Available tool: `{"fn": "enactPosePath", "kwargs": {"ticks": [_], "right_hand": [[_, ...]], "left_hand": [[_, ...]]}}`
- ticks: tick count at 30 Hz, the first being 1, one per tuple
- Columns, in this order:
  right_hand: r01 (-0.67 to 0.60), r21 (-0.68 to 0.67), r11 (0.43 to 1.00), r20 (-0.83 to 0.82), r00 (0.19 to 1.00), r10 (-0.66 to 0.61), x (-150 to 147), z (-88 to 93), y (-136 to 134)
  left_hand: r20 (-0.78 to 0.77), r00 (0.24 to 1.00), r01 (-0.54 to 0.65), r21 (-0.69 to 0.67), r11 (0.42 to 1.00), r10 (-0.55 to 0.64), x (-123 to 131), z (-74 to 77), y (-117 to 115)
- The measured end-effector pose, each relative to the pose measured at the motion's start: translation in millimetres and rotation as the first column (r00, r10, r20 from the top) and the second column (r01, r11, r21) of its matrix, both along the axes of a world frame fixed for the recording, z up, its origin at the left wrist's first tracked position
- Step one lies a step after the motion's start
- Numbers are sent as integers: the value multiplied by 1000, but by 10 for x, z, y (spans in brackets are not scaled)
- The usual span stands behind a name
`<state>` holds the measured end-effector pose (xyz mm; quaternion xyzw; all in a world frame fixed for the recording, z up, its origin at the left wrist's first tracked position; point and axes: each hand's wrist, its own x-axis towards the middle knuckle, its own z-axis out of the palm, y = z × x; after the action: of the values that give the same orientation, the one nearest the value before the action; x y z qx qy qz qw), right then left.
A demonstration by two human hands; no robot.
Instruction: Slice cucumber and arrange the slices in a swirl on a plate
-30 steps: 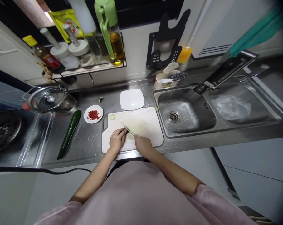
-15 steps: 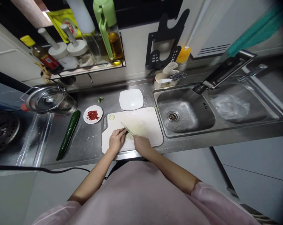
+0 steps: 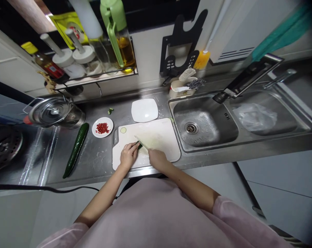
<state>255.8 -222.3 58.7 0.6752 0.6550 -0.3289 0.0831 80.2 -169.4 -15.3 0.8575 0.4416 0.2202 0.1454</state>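
My left hand (image 3: pixel 128 155) is closed on a piece of cucumber (image 3: pixel 140 146), pressing it to the white cutting board (image 3: pixel 166 137); most of the piece is hidden under the fingers. In my right hand (image 3: pixel 157 159) is a kitchen knife (image 3: pixel 142 143), its blade slanting up and left, close beside the left fingertips and against the cucumber piece. The knife handle is covered by the fist. A pale round cucumber slice (image 3: pixel 123 130) lies at the board's upper left corner. A whole cucumber (image 3: pixel 76 150) rests on the counter to the left.
Behind the board is a white square plate (image 3: pixel 144 110). A round plate (image 3: pixel 95 132) of chopped red pieces (image 3: pixel 102 128) and some green scraps (image 3: pixel 110 111) lie left of it. A lidded steel pot (image 3: pixel 77 117) stands far left; the sink (image 3: pixel 210 134) adjoins the board's right side.
The knife blade has tilted slightly and my right hand has shifted a little to the right. My left hand stays on the cucumber piece. The whole view has shifted slightly.
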Motion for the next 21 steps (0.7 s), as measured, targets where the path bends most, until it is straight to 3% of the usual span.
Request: {"fn": "enactPosePath", "kwargs": {"ticks": [21], "right_hand": [[13, -44, 999, -6, 1000, -13, 24, -107, 64]], "left_hand": [[3, 1000, -3, -63, 998, 3, -6, 16, 24]]}}
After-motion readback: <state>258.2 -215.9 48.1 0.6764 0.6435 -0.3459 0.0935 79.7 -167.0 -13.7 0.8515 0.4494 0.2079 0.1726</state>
